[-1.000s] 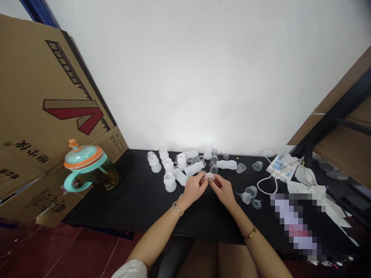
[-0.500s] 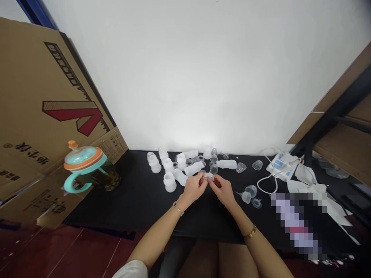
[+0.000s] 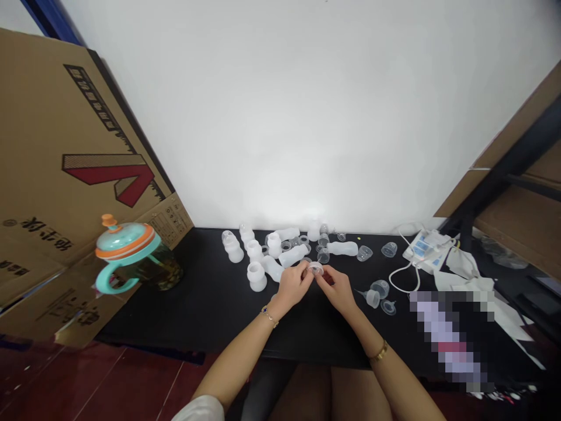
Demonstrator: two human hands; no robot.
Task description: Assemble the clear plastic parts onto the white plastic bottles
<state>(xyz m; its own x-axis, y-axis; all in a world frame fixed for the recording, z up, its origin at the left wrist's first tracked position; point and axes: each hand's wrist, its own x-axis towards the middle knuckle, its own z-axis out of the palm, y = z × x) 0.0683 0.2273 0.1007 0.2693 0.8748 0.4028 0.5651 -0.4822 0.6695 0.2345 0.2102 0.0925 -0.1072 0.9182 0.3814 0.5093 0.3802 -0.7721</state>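
Observation:
Between my two hands is a small whitish bottle collar ring (image 3: 315,266), pinched from both sides above the black table. My left hand (image 3: 294,285) closes its fingers on the ring's left side. On the right side my right hand (image 3: 335,287) grips it with thumb and fingers; part of the ring is hidden behind the fingertips. Just beyond the hands lie several frosted white baby bottles (image 3: 293,255), some upright and some on their sides. Clear caps (image 3: 364,253) and translucent rings lie among them. Right of my right hand are a ring-shaped collar (image 3: 372,299) and a clear nipple (image 3: 388,307).
A large jug with a teal handle and orange-trimmed lid (image 3: 127,240) stands at the left, by a tall cardboard box (image 3: 39,134). A white power strip (image 3: 423,251) with a cable and crumpled papers (image 3: 464,282) occupy the right. A white wall (image 3: 307,117) rises behind the table.
The ring between my fingers is tilted slightly differently. Both hands stay in nearly the same place, and the bottles have not moved.

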